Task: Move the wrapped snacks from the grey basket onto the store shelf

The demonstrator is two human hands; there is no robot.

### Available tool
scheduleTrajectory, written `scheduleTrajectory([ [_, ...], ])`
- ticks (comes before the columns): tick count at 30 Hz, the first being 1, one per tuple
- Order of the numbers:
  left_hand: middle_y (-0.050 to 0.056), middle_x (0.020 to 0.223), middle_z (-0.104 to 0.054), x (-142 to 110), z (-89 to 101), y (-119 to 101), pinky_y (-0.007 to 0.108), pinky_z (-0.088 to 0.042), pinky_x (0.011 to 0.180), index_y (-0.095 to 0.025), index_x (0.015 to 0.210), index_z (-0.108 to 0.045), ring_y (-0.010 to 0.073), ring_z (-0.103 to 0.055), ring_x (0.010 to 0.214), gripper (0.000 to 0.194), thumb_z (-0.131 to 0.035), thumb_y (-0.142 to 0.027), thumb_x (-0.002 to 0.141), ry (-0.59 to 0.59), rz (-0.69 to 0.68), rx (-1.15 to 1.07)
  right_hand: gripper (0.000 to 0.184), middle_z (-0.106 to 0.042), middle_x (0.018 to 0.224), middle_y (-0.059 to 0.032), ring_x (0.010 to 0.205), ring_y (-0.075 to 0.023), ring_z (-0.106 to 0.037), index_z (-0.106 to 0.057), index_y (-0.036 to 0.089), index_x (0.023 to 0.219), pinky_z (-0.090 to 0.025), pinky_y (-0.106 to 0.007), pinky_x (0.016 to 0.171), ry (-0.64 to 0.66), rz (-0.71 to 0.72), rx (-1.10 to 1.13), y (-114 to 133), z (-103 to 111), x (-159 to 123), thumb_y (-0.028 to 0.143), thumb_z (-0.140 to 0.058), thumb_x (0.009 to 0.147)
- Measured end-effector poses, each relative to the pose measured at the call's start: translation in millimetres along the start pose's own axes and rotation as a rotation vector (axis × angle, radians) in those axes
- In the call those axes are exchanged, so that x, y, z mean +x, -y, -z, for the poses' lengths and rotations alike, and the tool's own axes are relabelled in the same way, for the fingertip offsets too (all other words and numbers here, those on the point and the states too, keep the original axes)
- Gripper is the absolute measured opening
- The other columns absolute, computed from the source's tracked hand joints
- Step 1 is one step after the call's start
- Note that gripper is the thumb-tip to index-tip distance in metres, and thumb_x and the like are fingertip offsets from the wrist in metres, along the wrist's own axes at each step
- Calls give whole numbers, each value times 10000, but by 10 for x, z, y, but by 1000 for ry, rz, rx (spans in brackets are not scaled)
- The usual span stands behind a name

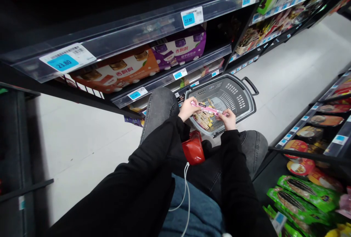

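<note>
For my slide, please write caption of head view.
Two hands hold a pink packet above a gray basket.

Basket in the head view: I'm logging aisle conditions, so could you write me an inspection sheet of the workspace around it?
Surface: pale floor, with faint joints and small dark marks.
Job's things: slim pink packet, held over the grey basket; yellowish packets inside.
Clutter: red object between the legs, identity unclear.
Hands: left hand and right hand hold opposite ends of the pink packet in their fingers.
Cables: nothing seen for certain; a white cord lies over blue clothing.
Surroundings: shelves with price labels; orange box and purple box at left, green bags at lower right.
</note>
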State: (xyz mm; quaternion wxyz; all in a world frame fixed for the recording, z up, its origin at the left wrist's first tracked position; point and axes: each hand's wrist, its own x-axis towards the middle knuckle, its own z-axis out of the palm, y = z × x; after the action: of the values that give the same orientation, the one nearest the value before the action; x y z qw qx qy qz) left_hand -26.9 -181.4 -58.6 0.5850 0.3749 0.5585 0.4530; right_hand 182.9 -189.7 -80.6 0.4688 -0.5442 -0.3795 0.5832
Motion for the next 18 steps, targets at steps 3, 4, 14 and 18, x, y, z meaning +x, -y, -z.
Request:
scheduleTrajectory([
  [3,-7,759,-624,7,-3,-21,319,-554,517,-170,926,-415,161,-645,590,529,-759,-80,534,-21,-22,-113,496,-569,517,82,496,-203,-637,-475,230,825,-567,-356,515,34,-11,-5,0,0,4,352,-786,458],
  [4,-7,768,-623,10,-2,-31,325,-558,522,-176,946,-396,158,-644,590,545,-752,-79,544,-25,-23,-148,507,-583,536,71,517,-210,-645,-499,223,857,-573,-369,543,63,-28,-15,-3,11,7,355,-786,461],
  [14,61,762,-664,13,43,-111,274,-568,575,-93,892,-559,157,-657,624,238,-643,-246,731,-8,-12,-214,460,-693,665,-25,654,-251,-677,-648,174,767,-582,-396,686,315,-252,-60,-8,90,-7,418,-816,415],
  [18,77,819,-688,11,71,-126,235,-558,603,-80,919,-615,137,-656,643,260,-630,-275,748,-112,-47,-210,403,-638,518,-10,569,-241,-661,-626,174,608,-582,-361,562,346,-290,-150,27,70,-27,471,-808,405],
])
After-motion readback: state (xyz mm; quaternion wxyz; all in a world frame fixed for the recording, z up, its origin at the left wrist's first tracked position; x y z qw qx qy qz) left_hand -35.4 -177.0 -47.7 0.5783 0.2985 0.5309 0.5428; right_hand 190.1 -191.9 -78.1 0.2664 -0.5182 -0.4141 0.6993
